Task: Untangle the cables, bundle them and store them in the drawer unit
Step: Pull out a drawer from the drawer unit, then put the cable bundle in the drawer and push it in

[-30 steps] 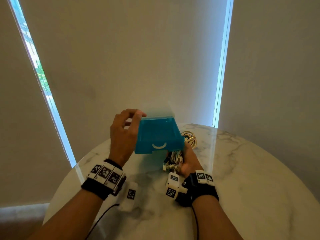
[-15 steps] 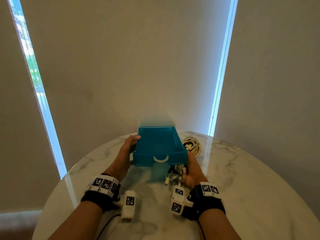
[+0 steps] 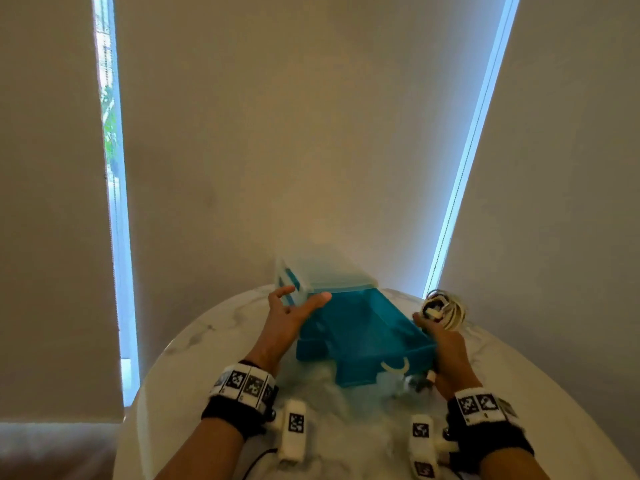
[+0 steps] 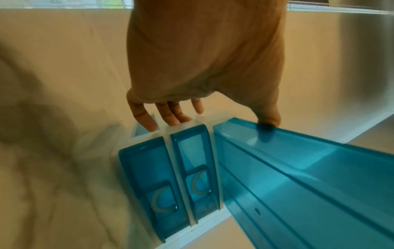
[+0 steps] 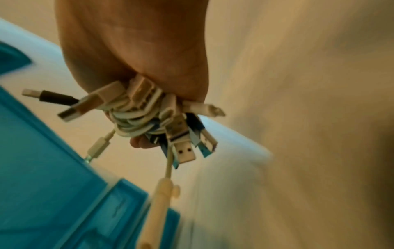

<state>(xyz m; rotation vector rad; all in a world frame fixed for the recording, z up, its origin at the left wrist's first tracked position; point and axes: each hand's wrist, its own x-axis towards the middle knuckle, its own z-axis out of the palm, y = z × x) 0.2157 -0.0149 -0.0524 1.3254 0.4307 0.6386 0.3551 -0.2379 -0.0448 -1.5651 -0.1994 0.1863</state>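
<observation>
left hand (image 3: 289, 311) fingers straight, bracing drawer unit (image 3: 323, 271) frame, thumb on the pulled-out top drawer (image 3: 367, 327) | unit light plastic, likely slides on marble table (image 3: 519, 368); steady at frame | right hand (image 3: 446, 348) clenched round cable bundle (image 5: 145, 116), beside drawer; cables soft, springy, grip mid-coil | second coil (image 3: 445, 308) on table just right

I count 1 drawer unit (image 3: 322, 271) with 3 blue drawers: 1 pulled-out drawer (image 3: 367, 330) and 2 closed drawers (image 4: 170, 168). There are 2 cable bundles: 1 bundle in my right hand (image 5: 145, 114) and 1 coiled bundle (image 3: 443, 308) on 1 marble table (image 3: 519, 358).
</observation>
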